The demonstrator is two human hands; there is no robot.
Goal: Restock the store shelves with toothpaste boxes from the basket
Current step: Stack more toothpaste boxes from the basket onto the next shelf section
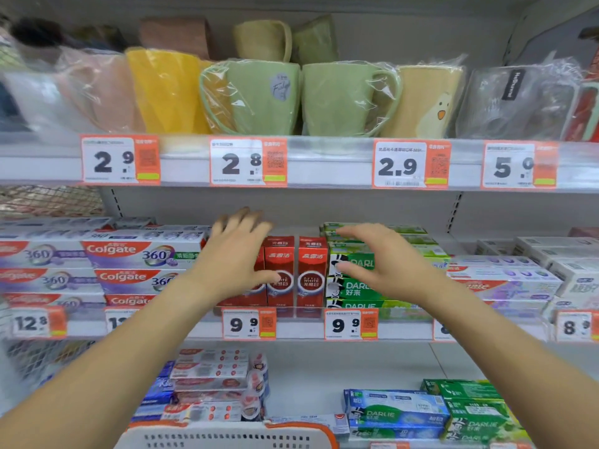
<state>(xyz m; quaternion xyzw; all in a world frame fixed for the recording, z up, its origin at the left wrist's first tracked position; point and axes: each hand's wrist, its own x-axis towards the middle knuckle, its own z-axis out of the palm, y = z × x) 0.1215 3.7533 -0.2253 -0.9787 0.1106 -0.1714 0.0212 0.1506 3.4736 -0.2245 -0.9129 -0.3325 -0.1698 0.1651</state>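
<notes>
Red toothpaste boxes (pixel 311 273) stand upright on the middle shelf (pixel 301 328). My left hand (pixel 240 254) lies over the leftmost red boxes, fingers spread and thumb touching a box front. My right hand (pixel 379 257) hovers in front of the stacked green Darlie boxes (pixel 353 286), fingers relaxed, thumb near the stack's left edge, holding nothing. The white basket (pixel 227 437) with an orange rim shows at the bottom edge; its contents are hidden.
Stacked Colgate 360 boxes (pixel 129 264) fill the shelf left of the red ones, pale boxes (pixel 518 277) the right. Wrapped mugs (pixel 259 95) sit on the shelf above. More toothpaste boxes (pixel 395 413) lie on the lower shelf. Price tags line the shelf edges.
</notes>
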